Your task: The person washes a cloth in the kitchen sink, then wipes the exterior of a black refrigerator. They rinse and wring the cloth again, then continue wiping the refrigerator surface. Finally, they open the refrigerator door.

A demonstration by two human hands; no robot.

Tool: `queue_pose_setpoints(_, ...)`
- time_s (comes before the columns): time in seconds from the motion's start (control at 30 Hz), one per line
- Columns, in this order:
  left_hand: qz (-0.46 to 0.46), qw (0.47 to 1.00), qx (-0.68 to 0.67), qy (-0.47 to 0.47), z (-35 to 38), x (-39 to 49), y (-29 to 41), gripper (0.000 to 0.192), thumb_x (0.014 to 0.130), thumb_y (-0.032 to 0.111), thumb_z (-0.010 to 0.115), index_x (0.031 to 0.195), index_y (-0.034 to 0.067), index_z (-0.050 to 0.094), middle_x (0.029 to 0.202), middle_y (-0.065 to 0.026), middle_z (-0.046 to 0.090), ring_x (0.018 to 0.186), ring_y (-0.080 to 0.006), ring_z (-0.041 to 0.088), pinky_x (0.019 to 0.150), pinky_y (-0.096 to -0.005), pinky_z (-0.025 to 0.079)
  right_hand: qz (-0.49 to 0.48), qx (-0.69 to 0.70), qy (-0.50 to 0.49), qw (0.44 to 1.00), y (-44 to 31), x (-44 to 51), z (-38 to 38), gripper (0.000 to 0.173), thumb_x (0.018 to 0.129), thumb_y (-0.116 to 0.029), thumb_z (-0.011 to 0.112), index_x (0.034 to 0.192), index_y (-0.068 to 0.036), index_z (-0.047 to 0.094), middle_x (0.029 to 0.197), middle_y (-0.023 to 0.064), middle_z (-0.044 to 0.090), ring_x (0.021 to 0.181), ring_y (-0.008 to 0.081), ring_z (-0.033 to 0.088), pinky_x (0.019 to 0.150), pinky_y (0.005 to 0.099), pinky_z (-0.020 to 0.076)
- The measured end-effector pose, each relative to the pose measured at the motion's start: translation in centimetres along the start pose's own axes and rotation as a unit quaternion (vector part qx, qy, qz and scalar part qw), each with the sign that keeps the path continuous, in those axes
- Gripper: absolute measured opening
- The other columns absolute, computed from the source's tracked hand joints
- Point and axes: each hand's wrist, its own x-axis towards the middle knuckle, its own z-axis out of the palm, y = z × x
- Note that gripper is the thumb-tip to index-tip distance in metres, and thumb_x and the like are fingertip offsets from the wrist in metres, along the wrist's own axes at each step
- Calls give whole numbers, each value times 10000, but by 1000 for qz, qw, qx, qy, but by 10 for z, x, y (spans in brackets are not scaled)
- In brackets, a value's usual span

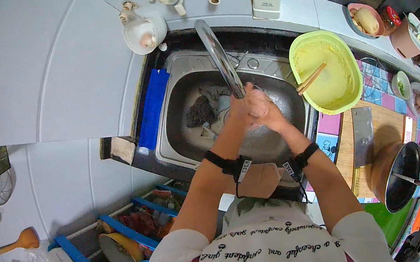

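My left hand and my right hand are pressed together over the stainless steel sink, just under the spout of a chrome faucet. Both are blurred, and their overlap hides the fingers. Whether anything lies between the palms cannot be made out. Beneath them in the basin, a dark mesh-like clump lies on the left beside a small pale object. A black strap with a small tagged device circles each wrist.
Right of the faucet, a yellow-green basin with batter-like residue holds wooden chopsticks. A cleaver lies on a wooden cutting board, near a dark-lined pan. A blue strip borders the sink's left side; a white cup hangs at the wall.
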Motion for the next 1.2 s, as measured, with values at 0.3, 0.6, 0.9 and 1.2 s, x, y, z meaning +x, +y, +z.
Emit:
queue_pose_setpoints(0.3, 254, 855, 388, -231, -77, -5, -1, 551, 791, 43, 622, 1282, 20, 375, 1208, -144, 489, 983, -196, 531, 788, -308, 462, -47, -165, -64, 983, -85, 16, -5, 236, 673, -104, 638, 841, -38, 486, 804, 165, 591, 829, 353, 590, 691, 388, 464)
queue_pose_setpoints(0.6, 228, 894, 173, -344, -34, -17, -20, 316, 879, 160, 443, 1156, 8, 463, 1095, -94, 533, 1021, -207, 508, 891, -309, 402, -11, 109, -100, 989, -61, 26, -30, 653, 704, -184, 681, 1283, -59, 407, 1168, 123, 473, 1122, 237, 458, 968, 311, 369)
queue_pose_setpoints(0.9, 235, 922, 288, -103, 15, -35, -3, 230, 839, 143, 453, 1015, 2, 494, 1013, -154, 521, 938, -264, 525, 785, -369, 425, 250, 678, -101, 684, -20, -11, 9, 532, 896, -458, 460, 1319, -142, 395, 1277, 44, 491, 1152, 210, 483, 954, 370, 397)
queue_pose_setpoints(1.2, 435, 628, 640, -82, -13, -36, -30, 498, 837, 244, 499, 1248, -20, 404, 1185, -233, 465, 1111, -383, 432, 900, -464, 367, 291, 777, -52, 556, -33, 14, 35, 428, 872, -472, 496, 1120, -123, 507, 1061, 66, 573, 978, 234, 552, 864, 412, 433)
